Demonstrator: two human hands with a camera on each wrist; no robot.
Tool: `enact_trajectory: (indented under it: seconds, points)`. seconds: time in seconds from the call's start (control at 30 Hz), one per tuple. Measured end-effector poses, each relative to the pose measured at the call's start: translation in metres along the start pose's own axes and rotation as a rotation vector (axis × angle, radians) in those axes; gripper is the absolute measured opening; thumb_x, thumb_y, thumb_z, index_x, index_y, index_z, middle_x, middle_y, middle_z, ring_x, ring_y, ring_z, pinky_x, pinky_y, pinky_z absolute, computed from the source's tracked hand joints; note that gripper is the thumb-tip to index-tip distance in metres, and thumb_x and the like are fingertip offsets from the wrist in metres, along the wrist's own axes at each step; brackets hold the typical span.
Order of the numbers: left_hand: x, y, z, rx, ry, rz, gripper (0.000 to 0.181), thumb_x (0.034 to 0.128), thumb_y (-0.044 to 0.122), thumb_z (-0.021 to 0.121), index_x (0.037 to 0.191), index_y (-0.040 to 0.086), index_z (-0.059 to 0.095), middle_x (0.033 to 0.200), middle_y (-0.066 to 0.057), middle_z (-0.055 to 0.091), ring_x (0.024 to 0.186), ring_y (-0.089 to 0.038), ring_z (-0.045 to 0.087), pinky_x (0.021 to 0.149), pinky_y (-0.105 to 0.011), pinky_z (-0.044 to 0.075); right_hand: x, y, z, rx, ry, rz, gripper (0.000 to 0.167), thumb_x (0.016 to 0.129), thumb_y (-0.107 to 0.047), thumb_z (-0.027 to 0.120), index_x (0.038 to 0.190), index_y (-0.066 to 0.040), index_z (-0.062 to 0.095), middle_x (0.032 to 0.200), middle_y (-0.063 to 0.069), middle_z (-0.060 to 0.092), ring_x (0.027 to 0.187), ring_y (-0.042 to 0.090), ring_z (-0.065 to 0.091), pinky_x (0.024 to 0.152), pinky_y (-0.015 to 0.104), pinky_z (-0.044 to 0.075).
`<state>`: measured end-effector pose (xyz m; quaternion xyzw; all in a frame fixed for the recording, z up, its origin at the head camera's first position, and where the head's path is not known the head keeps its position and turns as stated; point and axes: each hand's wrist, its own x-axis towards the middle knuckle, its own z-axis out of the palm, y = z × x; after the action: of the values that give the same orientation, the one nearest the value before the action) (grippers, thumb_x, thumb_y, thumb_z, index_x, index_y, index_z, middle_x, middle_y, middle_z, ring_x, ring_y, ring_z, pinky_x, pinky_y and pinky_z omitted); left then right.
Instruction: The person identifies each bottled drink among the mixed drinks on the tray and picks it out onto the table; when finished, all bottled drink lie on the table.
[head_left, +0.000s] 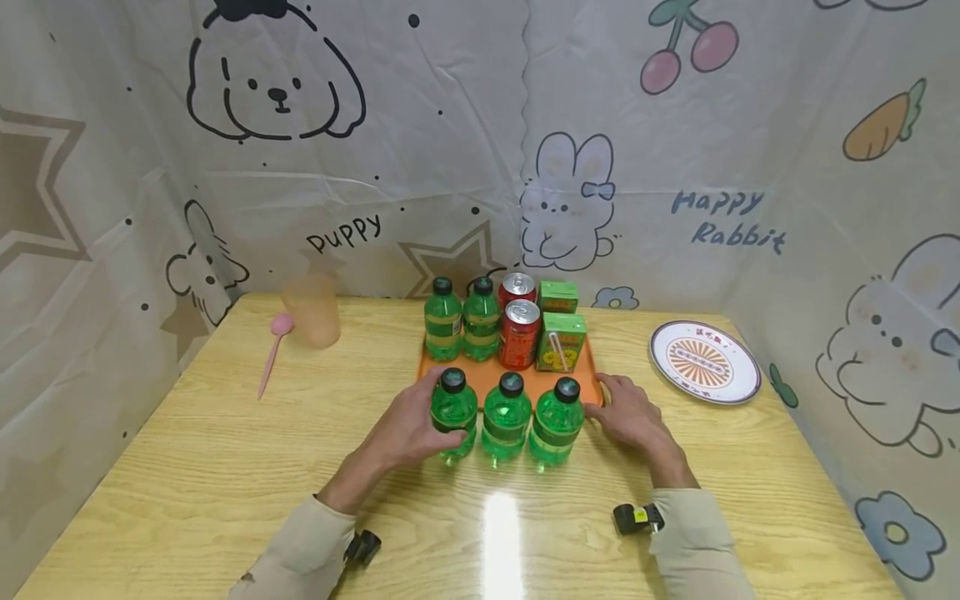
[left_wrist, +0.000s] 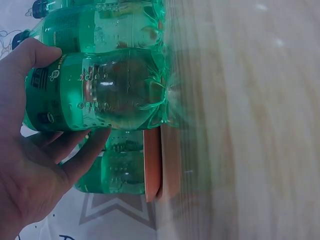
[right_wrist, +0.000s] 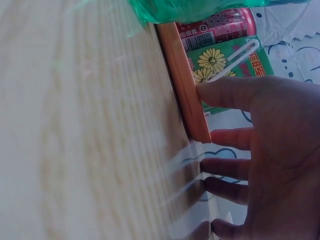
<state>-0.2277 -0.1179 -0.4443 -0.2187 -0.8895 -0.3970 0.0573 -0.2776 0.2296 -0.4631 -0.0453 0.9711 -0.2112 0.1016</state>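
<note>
The left hand (head_left: 408, 425) is gripping the left bottle (head_left: 454, 410) between thumb and fingers; two more bottles (head_left: 507, 418) are standing to its right, all on the tray's (head_left: 551, 385) near side. The right hand (head_left: 630, 412) is spreading its fingers, touching the tray's near right corner. Cans (head_left: 519, 346) and cartons (head_left: 564, 333) are standing on the tray.

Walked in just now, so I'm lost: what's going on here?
A person's left hand grips the leftmost of three green bottles standing in front of an orange tray; the right hand touches the tray's near right corner. On the tray stand two more green bottles, two red cans and two green cartons. A plate lies to the right.
</note>
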Motion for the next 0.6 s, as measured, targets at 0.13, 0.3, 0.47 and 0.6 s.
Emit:
enact_trajectory:
  seconds: [0.13,0.3,0.47,0.6]
  points:
    - [0.002,-0.001,-0.002,0.008,-0.028,0.024,0.077,0.0683,0.024,0.079,0.135,0.016,0.040,0.099,-0.004,0.065,0.089,-0.018,0.062,0.081,-0.035,0.052,0.000,0.001,-0.002,-0.003,0.005,-0.001,0.070,0.093,-0.047,0.054,0.149,-0.009,0.034,0.149,0.025,0.035,0.134,0.049,0.034,0.099,0.070,0.034]
    - [0.004,-0.009,-0.012,-0.205,-0.199,0.060,0.080,0.0767,0.010,0.068,0.143,0.021,0.025,0.123,-0.008,0.055,0.113,-0.024,0.056,0.100,-0.046,0.045,0.000,0.003,-0.002,0.002,0.011,0.005,0.070,0.094,-0.047,0.054,0.149,-0.009,0.034,0.149,0.024,0.035,0.134,0.048,0.034,0.099,0.070,0.033]
    - [0.006,-0.018,-0.024,-0.345,-0.194,0.064,0.073,0.0832,-0.003,0.049,0.146,0.018,0.018,0.140,-0.015,0.039,0.129,-0.035,0.044,0.103,-0.056,0.039,0.001,0.003,0.000,0.003,0.009,0.018,0.070,0.093,-0.047,0.054,0.149,-0.009,0.034,0.149,0.024,0.036,0.134,0.048,0.034,0.099,0.071,0.033]
    - [0.010,-0.025,-0.028,-0.397,-0.077,-0.017,0.058,0.0946,-0.002,0.045,0.145,0.014,0.019,0.137,-0.019,0.042,0.127,-0.039,0.044,0.099,-0.050,0.043,0.002,0.004,0.001,-0.004,0.010,0.020,0.070,0.093,-0.047,0.054,0.149,-0.010,0.035,0.149,0.023,0.036,0.135,0.047,0.034,0.098,0.071,0.034]
